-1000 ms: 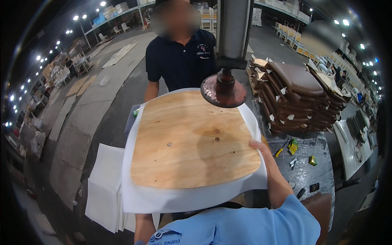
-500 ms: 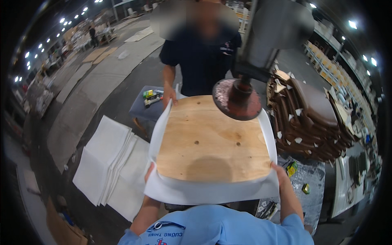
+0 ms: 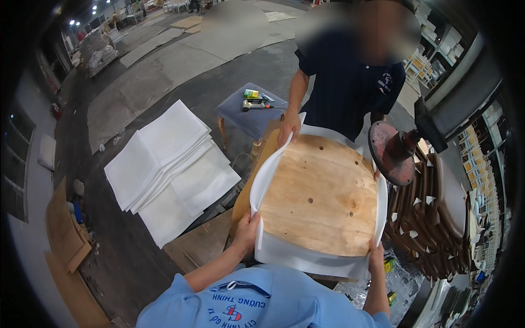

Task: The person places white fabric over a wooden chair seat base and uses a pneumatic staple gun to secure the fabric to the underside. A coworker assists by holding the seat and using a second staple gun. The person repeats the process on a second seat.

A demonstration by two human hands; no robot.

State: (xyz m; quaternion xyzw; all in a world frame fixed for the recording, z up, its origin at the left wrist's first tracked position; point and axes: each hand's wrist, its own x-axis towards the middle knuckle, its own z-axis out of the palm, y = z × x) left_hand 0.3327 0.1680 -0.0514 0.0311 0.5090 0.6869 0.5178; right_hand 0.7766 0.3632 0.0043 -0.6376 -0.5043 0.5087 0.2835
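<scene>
Head view: looking down on a plywood panel (image 3: 322, 199) lying on white fabric (image 3: 306, 257), right of centre; fabric folding up along the panel's left and right edges.

Left hand (image 3: 247, 229) gripping the fabric at the panel's 8 o'clock corner, fingers closed around the raised fold; right hand (image 3: 375, 257) pinching the fabric at the 5 o'clock corner, fingers curled over the edge.

Facing from 12 o'clock, a co-worker in a dark shirt (image 3: 350, 82); co-worker's hand (image 3: 289, 127) pressing on the fabric at the panel's 11 o'clock corner; the other hand mostly hidden behind a round red disc (image 3: 389, 153) hanging at 2 o'clock, just above the panel's corner.

Lying at 9 o'clock, well apart on the floor, a stack of white sheets (image 3: 172, 167); standing at 11 o'clock, a padded stool (image 3: 249, 117) carrying a small tool (image 3: 257, 104); piling up at 3 o'clock, dark brown seat shells (image 3: 432, 218).
</scene>
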